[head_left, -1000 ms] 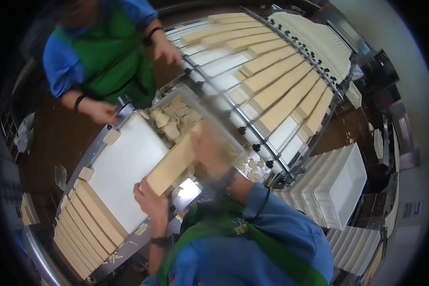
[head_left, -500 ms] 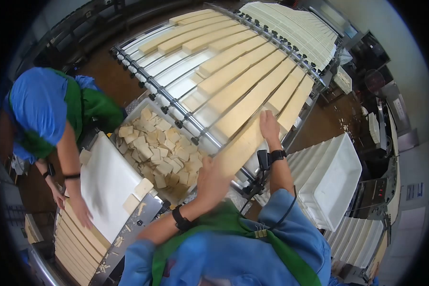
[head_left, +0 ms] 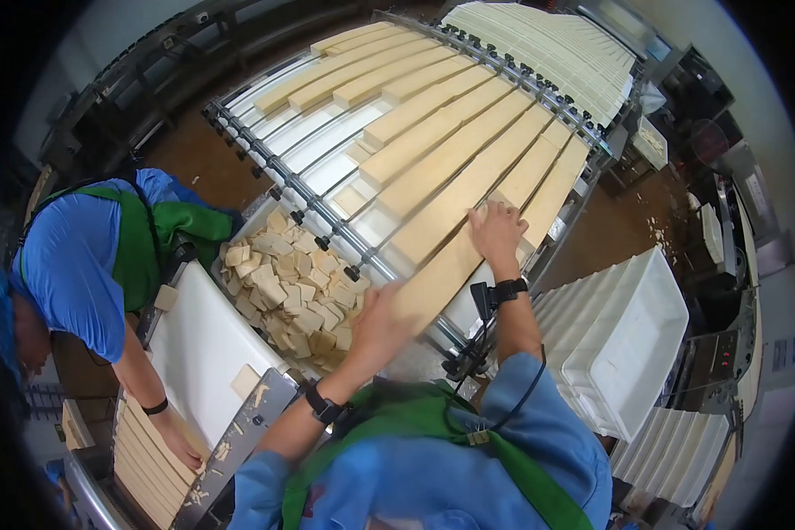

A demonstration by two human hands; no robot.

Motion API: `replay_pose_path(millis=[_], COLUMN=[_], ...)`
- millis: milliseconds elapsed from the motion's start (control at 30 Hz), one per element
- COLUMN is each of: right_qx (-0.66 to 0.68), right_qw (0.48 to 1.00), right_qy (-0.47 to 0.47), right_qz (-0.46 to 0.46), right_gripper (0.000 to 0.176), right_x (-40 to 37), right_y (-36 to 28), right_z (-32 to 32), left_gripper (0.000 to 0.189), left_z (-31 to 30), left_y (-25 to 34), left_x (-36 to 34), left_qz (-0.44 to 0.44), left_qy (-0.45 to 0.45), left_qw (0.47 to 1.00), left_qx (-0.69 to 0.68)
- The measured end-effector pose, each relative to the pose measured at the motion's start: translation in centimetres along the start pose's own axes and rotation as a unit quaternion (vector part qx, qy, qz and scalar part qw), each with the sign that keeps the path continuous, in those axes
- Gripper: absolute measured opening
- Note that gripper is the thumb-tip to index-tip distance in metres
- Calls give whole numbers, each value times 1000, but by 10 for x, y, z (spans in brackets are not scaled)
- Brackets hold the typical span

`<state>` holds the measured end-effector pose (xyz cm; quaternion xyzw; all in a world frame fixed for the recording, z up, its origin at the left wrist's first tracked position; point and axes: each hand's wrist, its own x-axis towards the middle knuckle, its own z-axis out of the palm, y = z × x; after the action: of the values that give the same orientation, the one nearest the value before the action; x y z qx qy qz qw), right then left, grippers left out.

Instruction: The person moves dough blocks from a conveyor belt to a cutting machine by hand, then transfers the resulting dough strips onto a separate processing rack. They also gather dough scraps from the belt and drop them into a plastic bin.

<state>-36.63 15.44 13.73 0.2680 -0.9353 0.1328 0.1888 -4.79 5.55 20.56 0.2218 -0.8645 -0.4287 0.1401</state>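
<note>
Long pale strips (head_left: 468, 181) lie in lanes between thin rods on a white conveyor. My left hand (head_left: 378, 329) grips the near end of one strip (head_left: 437, 287), which sticks out over the conveyor's metal end bar. Farther up the same strip, my right hand (head_left: 498, 231) rests on it with fingers bent over its top. Left of my left hand, a bin holds many small pale pieces (head_left: 296, 287). A black device sits at my right wrist.
A co-worker (head_left: 79, 256) in blue and green leans over a second white belt (head_left: 194, 353) at the left, one hand at strips (head_left: 150, 459) there. Stacked white trays (head_left: 623, 353) stand at the right. A metal bar (head_left: 362, 243) crosses the conveyor's end.
The co-worker has bent lower and reached farther along the strips. My left hand has shifted slightly left with the strip's end. One loose piece has gone from the second belt's edge.
</note>
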Motion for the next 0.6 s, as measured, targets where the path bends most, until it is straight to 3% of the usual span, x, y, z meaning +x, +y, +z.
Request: replay_pose_path(millis=[100, 167, 233, 300, 367, 467, 500, 567, 600], right_qx=[-17, 20, 55, 119, 254, 333, 338, 242, 255], right_qw=[998, 999, 998, 992, 961, 919, 914, 939, 940], right_qy=[16, 23, 30, 30, -43, -137, -149, -164, -145], right_qz=[50, 37, 21, -31, -97, -163, -168, -181, -176], right_gripper=[47, 44, 42, 43, 49, 61, 61, 67, 66], right_x=[-2, -16, -35, -60, -85, -118, -124, -132, -133], right_y=[1, -1, -7, -14, -13, -33, -38, -45, -47], right_z=[-10, -22, -32, -37, -33, -48, -53, -62, -61], left_gripper=[62, 60, 58, 56, 52, 56, 56, 64, 69], left_z=[17, 42, 56, 65, 72, 69, 65, 53, 57], left_y=[1, -4, 0, -2, -9, -18, -18, -14, -25], left_x=[18, 31, 43, 47, 46, 44, 41, 38, 38], left_qz=[-33, -13, -16, -21, 3, 26, 12, 45, 81], left_qy=[-37, 21, 23, 27, 61, 50, 54, 16, 33], left_qw=[999, 1000, 999, 998, 998, 996, 996, 994, 990], left_qx=[-20, 0, -25, -49, -17, -74, -73, -96, -110])
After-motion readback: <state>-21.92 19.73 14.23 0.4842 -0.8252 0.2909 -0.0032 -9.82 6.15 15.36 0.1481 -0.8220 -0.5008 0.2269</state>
